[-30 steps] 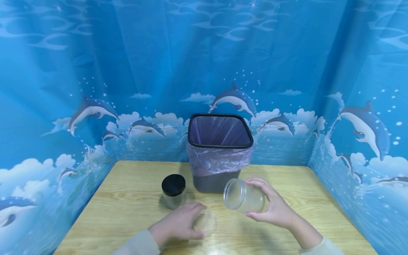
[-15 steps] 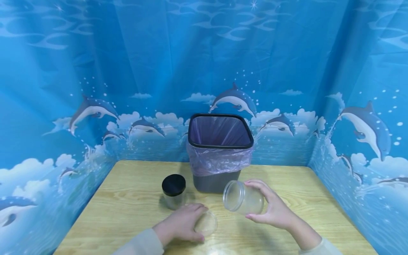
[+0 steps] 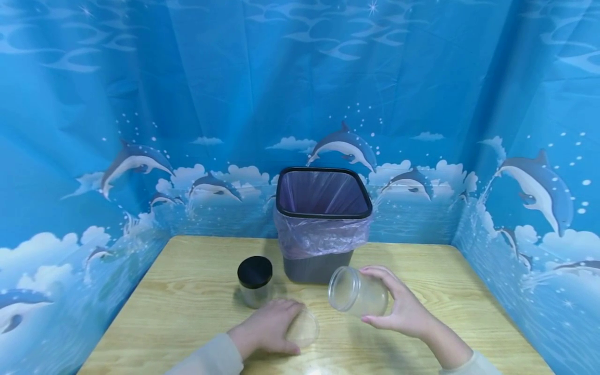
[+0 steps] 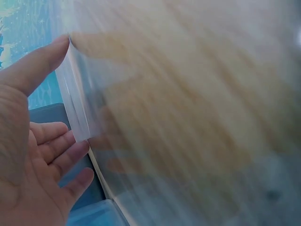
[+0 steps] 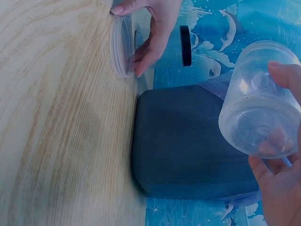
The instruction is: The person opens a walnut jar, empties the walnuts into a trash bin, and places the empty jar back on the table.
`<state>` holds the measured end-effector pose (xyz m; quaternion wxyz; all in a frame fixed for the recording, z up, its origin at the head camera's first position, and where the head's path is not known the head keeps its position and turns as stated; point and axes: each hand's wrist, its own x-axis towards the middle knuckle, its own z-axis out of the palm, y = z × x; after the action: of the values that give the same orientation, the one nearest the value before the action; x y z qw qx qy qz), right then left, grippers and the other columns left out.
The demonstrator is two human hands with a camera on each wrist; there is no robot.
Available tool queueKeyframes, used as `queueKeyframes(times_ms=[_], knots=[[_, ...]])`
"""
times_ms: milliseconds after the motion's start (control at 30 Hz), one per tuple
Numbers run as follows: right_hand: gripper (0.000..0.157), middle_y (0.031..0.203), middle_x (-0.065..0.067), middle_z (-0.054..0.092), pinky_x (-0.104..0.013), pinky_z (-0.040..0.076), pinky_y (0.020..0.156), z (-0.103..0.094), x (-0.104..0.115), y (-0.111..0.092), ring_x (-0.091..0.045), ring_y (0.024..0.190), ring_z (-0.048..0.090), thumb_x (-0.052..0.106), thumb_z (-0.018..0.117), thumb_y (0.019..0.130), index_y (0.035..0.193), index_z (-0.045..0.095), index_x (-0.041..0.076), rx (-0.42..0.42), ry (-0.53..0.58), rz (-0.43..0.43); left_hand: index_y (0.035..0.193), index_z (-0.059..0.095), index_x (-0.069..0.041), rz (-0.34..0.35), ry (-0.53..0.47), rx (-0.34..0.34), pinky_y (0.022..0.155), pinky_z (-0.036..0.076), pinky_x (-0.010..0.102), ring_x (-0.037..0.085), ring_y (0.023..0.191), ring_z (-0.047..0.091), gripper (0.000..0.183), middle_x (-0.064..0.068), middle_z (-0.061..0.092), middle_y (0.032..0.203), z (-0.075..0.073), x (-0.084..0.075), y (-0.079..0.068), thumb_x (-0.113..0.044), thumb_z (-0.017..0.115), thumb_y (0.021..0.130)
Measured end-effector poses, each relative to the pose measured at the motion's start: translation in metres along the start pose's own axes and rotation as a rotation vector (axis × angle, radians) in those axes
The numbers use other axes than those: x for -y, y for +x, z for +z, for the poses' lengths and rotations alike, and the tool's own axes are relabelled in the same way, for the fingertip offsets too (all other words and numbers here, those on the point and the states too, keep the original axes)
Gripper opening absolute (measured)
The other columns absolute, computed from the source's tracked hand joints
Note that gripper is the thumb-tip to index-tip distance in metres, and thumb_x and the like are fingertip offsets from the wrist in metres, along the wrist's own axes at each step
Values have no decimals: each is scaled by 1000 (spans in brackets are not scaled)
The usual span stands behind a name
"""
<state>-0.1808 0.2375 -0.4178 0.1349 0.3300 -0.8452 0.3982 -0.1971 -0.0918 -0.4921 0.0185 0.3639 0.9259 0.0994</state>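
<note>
My left hand (image 3: pixel 272 327) grips a shallow clear plastic lid (image 3: pixel 307 329) low over the wooden table, thumb on one side of its rim and fingers on the other. Close up in the left wrist view, the see-through lid (image 4: pixel 188 108) fills most of the picture. To the right, my right hand (image 3: pixel 404 308) holds a clear plastic jar (image 3: pixel 367 294) above the table. The jar lies tilted on its side, with its uncovered mouth toward the left hand. Its round base (image 5: pixel 263 129) shows in the right wrist view, the thumb and fingers around its wall.
A second clear jar with a black lid (image 3: pixel 255 273) stands upright just beyond my left hand. Behind both hands is a grey bin (image 3: pixel 319 268) with a black rim and a purple liner. A blue dolphin-print curtain (image 3: pixel 300 78) encloses the table's back and sides.
My left hand has shifted slightly to the right around the lid. The jar in my right hand sits a touch lower; the bin and the black-lidded jar stay in place.
</note>
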Motion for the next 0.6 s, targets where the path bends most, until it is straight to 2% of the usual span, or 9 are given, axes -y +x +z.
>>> queueKeyframes(times_ms=[333,600], knots=[[91,141,2,51,-39,46,102,1,-2,0,-13,128,49,20,96,63,141,50,17,4,5,2,132,61,-8,10,23,-31,102,45,38,19,116,53,89,0,58,121,-1,4,1,-65,81,67],[89,140,1,52,-45,49,99,2,-5,-2,-13,127,50,22,95,64,141,51,18,4,-2,1,129,61,-10,1,-2,-44,103,44,39,17,112,52,87,-2,57,120,-5,5,1,-63,83,65]])
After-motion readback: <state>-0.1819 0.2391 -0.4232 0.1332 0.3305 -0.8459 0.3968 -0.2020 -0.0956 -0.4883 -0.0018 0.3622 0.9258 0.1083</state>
